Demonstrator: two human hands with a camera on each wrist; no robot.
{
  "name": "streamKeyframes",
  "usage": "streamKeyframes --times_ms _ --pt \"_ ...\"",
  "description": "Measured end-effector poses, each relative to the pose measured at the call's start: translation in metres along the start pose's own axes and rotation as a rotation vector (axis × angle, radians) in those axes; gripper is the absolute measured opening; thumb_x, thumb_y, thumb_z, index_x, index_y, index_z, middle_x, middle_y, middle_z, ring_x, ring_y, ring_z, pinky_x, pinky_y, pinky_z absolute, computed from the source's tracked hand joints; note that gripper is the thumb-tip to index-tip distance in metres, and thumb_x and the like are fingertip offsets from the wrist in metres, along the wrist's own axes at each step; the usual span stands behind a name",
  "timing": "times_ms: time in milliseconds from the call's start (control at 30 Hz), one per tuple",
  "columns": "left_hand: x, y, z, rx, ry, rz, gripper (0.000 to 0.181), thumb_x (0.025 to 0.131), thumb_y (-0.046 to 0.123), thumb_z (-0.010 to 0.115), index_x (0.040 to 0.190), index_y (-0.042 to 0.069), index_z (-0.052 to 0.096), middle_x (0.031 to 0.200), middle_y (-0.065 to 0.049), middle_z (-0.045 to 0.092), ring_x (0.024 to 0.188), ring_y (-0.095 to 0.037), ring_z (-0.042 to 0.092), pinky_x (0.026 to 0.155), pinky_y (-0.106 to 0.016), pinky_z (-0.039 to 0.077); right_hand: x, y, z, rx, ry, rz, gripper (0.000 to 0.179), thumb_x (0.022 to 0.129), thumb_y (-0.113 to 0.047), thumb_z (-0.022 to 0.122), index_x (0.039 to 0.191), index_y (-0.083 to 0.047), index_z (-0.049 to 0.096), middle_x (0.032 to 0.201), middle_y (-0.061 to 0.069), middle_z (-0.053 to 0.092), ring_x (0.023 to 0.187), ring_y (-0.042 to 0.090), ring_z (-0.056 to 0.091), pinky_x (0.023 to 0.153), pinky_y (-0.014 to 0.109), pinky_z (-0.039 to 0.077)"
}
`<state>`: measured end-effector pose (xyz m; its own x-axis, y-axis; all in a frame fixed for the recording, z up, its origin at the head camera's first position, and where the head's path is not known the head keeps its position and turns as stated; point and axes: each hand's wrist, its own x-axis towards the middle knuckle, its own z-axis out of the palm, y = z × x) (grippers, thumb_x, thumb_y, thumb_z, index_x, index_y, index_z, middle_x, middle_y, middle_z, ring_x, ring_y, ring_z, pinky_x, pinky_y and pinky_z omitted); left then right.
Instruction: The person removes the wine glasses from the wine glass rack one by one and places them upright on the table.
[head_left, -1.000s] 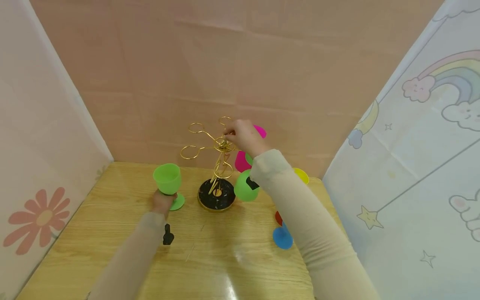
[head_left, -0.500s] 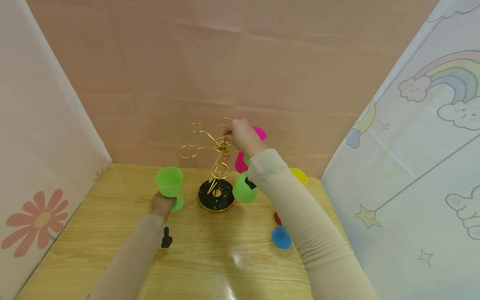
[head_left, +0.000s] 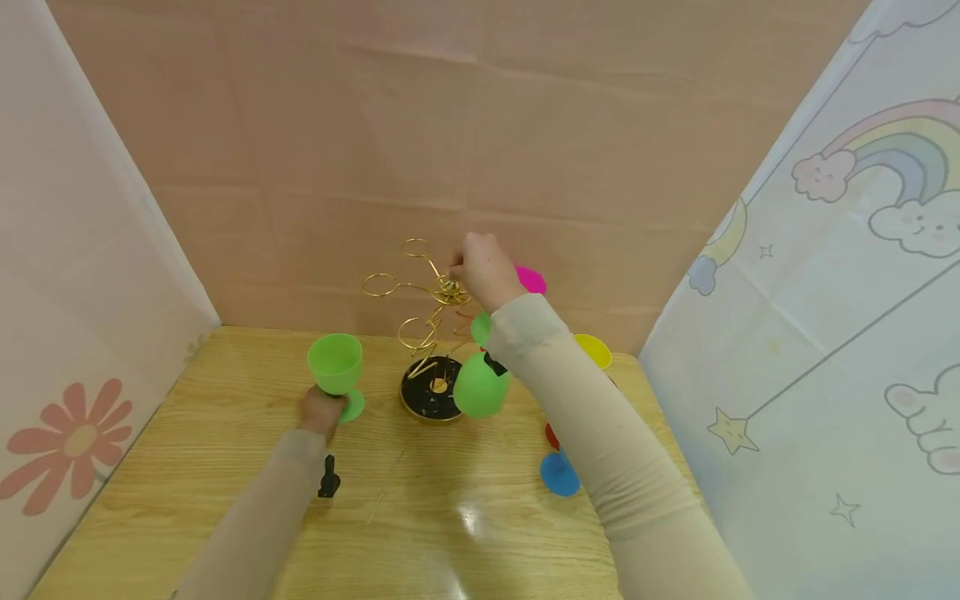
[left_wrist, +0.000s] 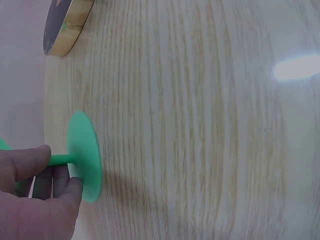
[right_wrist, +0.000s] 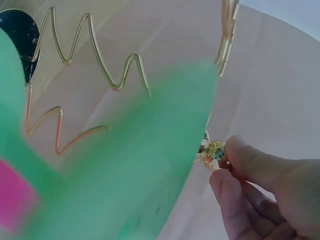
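My left hand (head_left: 324,412) grips the stem of a green plastic goblet (head_left: 335,364), bowl up, left of the rack. In the left wrist view its round foot (left_wrist: 85,157) stands out past the fingers, close over the table. My right hand (head_left: 486,271) pinches the small top knob (right_wrist: 214,151) of a gold wire goblet rack (head_left: 447,293) between thumb and fingers. The rack has ring-ended arms, zigzag wires and a round black base (head_left: 427,392). Hanging upside down on its right side are a green goblet (head_left: 480,387) and a magenta goblet (head_left: 531,280), both partly behind my right arm.
Right of the rack on the wooden table (head_left: 420,533) are a yellow goblet (head_left: 592,351), a blue goblet (head_left: 560,475) and a red piece (head_left: 551,435), partly hidden by my right sleeve. A peach cloth wall (head_left: 337,150) stands behind, with printed side walls.
The rack's top has turned clockwise as seen from above: the front ring and hanging green goblet shifted left, the magenta one right and forward. The left hand's goblet stays nearly in place.
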<state>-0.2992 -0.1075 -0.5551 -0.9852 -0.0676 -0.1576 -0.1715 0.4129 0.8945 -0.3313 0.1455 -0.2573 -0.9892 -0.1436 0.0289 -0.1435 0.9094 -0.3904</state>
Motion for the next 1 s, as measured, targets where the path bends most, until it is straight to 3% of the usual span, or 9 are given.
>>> streamKeyframes --times_ms 467,800,1000 --pt "0.000 -0.001 -0.002 0.059 0.006 0.045 0.024 0.090 0.002 0.054 0.106 -0.016 0.054 0.108 -0.038 0.059 0.103 -0.052 0.057 0.093 -0.061 0.047 -0.005 -0.003 -0.002 -0.005 0.039 0.060 0.011 0.096 -0.009 0.071 0.093 -0.001 0.078 0.094 0.011 0.075 0.076 0.019 0.063 0.070 0.032 0.055" --pt "0.005 -0.012 -0.004 0.053 -0.042 0.059 0.032 0.095 0.005 0.055 0.118 -0.017 0.054 0.121 -0.039 0.057 0.116 -0.054 0.054 0.099 -0.062 0.046 -0.005 -0.006 0.004 -0.083 0.113 0.066 0.014 0.095 -0.011 0.072 0.085 -0.003 0.077 0.085 0.006 0.072 0.072 0.015 0.055 0.065 0.029 0.047" --pt "0.009 -0.017 -0.011 0.029 -0.118 0.031 0.044 0.099 0.013 0.051 0.133 -0.014 0.048 0.135 -0.037 0.050 0.126 -0.054 0.047 0.104 -0.063 0.042 -0.006 -0.005 0.005 -0.137 0.157 0.044 0.025 0.095 -0.011 0.072 0.071 -0.005 0.070 0.071 0.002 0.062 0.067 0.014 0.048 0.061 0.028 0.041"
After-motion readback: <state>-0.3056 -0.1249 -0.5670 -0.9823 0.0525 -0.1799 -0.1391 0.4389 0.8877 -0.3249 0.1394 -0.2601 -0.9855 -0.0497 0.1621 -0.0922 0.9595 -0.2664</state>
